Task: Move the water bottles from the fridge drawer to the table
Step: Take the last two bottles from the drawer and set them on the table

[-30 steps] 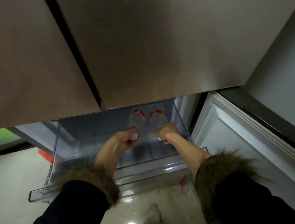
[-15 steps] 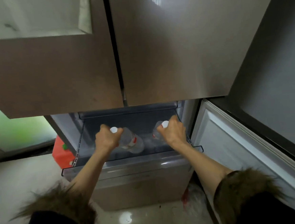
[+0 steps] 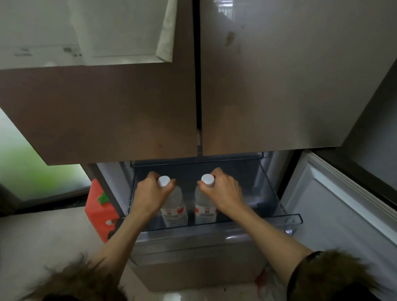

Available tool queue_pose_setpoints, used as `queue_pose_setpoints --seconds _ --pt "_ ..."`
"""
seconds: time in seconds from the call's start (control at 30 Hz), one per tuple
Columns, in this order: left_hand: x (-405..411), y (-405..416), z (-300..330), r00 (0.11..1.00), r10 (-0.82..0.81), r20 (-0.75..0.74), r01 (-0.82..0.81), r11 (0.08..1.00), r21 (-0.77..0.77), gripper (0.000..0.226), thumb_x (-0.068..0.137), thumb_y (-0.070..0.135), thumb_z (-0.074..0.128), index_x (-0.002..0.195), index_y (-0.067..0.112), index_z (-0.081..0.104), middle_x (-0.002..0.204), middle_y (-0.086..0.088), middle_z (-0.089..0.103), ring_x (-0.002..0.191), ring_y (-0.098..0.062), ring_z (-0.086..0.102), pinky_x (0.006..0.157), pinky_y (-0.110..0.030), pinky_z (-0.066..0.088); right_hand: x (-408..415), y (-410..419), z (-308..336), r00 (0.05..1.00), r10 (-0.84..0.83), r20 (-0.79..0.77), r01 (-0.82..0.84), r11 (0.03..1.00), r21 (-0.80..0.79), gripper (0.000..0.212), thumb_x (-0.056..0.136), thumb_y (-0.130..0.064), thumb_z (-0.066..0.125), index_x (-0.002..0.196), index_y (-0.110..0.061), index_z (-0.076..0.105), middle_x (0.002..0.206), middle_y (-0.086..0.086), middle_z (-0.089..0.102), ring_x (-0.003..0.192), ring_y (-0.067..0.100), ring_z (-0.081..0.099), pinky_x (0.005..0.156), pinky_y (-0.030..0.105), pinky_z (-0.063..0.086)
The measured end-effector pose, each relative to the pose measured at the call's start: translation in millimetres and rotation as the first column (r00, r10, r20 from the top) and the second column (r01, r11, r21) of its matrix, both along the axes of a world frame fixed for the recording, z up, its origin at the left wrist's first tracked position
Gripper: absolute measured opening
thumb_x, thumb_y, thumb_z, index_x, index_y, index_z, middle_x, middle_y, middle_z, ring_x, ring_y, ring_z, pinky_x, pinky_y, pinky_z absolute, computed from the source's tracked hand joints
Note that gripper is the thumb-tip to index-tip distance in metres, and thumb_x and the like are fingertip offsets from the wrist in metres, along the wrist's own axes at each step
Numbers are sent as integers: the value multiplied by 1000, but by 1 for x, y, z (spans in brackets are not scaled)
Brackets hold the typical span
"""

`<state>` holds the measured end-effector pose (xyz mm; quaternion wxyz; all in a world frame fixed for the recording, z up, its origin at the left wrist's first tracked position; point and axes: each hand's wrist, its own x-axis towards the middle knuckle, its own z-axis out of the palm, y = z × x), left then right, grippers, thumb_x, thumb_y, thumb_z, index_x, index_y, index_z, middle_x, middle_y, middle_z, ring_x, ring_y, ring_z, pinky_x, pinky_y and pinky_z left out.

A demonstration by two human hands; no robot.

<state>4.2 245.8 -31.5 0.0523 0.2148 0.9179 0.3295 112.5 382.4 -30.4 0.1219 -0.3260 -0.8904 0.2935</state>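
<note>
Clear plastic bottles (image 3: 173,207) (glossy); fur cuffs (image 3: 84,278).

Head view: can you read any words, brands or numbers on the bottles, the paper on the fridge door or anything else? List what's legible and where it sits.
No text can be read.
Left bottle, held by the left hand: red and white label, print blurred.
Right bottle, held by the right hand: same label, print blurred.
Paper on the fridge door: faint grey marks, too small to read.
Red box beside the fridge: green patch, no legible lettering.
</note>
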Motion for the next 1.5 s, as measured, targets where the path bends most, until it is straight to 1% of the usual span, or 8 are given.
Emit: queue_pose_setpoints --seconds 0.2,0.4,0.53,0.67,0.87,1.03,1.23,1.5 --pt "2 -4 -11 983 -182 40 178 980 93 45 82 36 64 116 9 53 95 0 54 83 -11 50 59 -13 34 2 -2 -27 983 81 -162 -112 976 -189 43 84 -40 63 119 -16 52 114 2 49 106 18 50 90 35 47" --pt "-15 -20 -35 940 -337 54 332 940 79 45 86 33 59 126 16 49 99 -1 42 82 -10 45 72 -16 38 17 12 -45 975 193 -107 -218 923 -316 63 82 -29 68 137 -20 40 122 -3 37 112 8 38 104 29 36" --pt "-19 -25 -46 891 -413 188 372 902 220 43 86 42 57 124 31 39 121 3 38 113 -14 45 100 -32 40 12 14 -54 955 281 -97 -294 843 -450 83 74 -19 77 140 -28 28 135 -4 43 123 11 43 105 33 38" --pt "-22 -20 -46 839 -441 317 341 882 324 53 79 55 60 119 29 37 127 2 50 115 -14 50 97 -36 44 5 20 -53 962 274 -21 -250 840 -482 87 73 -19 77 141 -25 22 131 -5 45 122 14 44 104 35 38" --pt "-14 -7 -50 918 -383 102 348 902 254 29 92 37 45 116 21 42 113 -1 56 100 -18 54 82 -34 45 -2 15 -51 981 193 -20 -185 894 -408 76 68 -29 81 130 -20 37 112 -10 52 109 11 53 92 28 44" --pt "-14 -17 -46 934 -358 -7 349 905 242 29 94 30 44 117 12 43 99 2 53 76 -4 47 62 -8 35 -3 4 -45 980 188 -70 -200 934 -296 68 70 -25 80 125 -17 41 116 -4 53 106 11 50 85 24 40" --pt "-10 -36 -26 912 -383 -150 410 869 278 48 89 46 44 127 16 41 118 1 53 110 -17 51 91 -33 43 14 -10 -19 955 174 -239 -228 948 -222 66 68 -20 81 123 -19 43 119 -6 48 105 6 47 89 24 40" --pt "51 -76 44 954 -135 -269 250 855 455 46 87 35 47 127 13 43 117 7 48 107 -6 48 85 -13 42 46 -35 39 876 209 -435 -308 936 -171 63 67 -20 82 117 -32 45 111 -14 51 101 5 49 84 18 40"
